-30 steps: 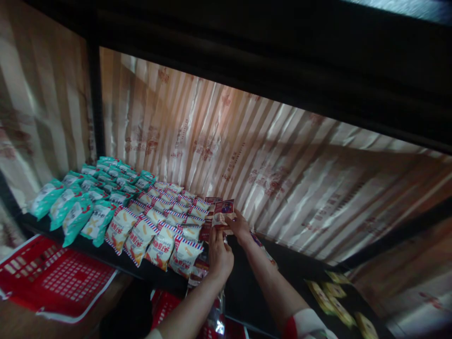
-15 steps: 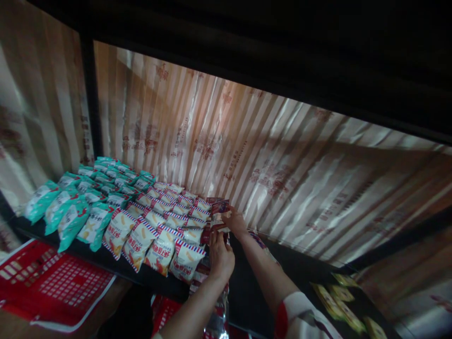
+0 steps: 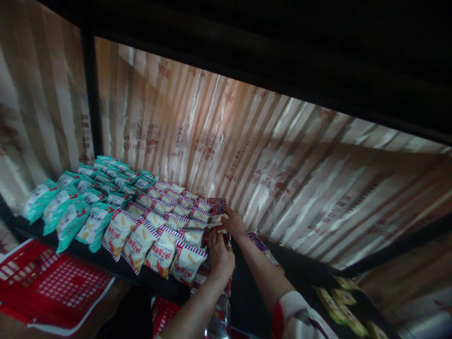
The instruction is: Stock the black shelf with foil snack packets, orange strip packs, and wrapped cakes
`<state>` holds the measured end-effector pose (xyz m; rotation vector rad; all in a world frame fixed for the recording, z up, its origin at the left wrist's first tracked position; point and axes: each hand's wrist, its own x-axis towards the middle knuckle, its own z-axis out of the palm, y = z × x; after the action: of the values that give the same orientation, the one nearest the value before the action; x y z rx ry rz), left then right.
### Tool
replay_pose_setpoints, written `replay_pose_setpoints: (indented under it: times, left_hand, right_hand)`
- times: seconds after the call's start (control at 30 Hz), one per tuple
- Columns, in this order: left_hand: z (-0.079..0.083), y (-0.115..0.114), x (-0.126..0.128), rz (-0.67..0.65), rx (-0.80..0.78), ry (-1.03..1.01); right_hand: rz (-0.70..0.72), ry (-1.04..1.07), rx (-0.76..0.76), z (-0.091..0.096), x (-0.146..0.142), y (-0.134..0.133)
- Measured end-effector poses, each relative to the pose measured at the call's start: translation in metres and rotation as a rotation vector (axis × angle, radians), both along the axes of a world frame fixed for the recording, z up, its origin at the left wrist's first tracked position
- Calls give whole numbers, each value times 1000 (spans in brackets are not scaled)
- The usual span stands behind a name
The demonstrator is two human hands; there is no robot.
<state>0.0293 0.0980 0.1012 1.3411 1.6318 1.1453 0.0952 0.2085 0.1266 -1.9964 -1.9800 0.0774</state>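
My right hand (image 3: pixel 233 223) reaches deep onto a dark shelf (image 3: pixel 247 282) and pinches a small dark red snack packet (image 3: pixel 218 211) at the back, beside the rows of packets. My left hand (image 3: pixel 219 254) is just in front of it, fingers curled on more dark red packets (image 3: pixel 206 235) next to the striped bags; exactly what it grips is hidden. Red, white and blue striped snack bags (image 3: pixel 160 235) lie in rows left of my hands. Teal snack bags (image 3: pixel 76 207) fill the shelf's left end.
A red plastic basket (image 3: pixel 52 282) stands below the shelf at the left. Yellow packets (image 3: pixel 339 301) lie on the shelf at the lower right. A striped foil sheet (image 3: pixel 247 150) lines the back wall. A black upright (image 3: pixel 88 94) and a dark shelf overhead bound the space.
My right hand has lowered the dark red packet from a raised position down toward the back row. My left hand has stayed beside it. The view has shifted slightly.
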Motion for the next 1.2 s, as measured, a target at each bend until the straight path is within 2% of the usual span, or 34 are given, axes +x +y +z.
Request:
replay_pose_setpoints:
  times: [0.53,0.73,0.97,1.2]
  left_hand:
    - [-12,7,4,44,11,36]
    - [-11,8,4,35,-10,41]
    - [-7,5,0,37,-15,58]
    - [-4,2,1,19,17,112]
  right_hand:
    - [-92,-104,-111,6,-11,-10]
    - [-146,-126,-134,5,-12,-12]
    - [-165,-138,-76,2,-11,-14]
    - [-83,-111,-1,-7,-4,-16]
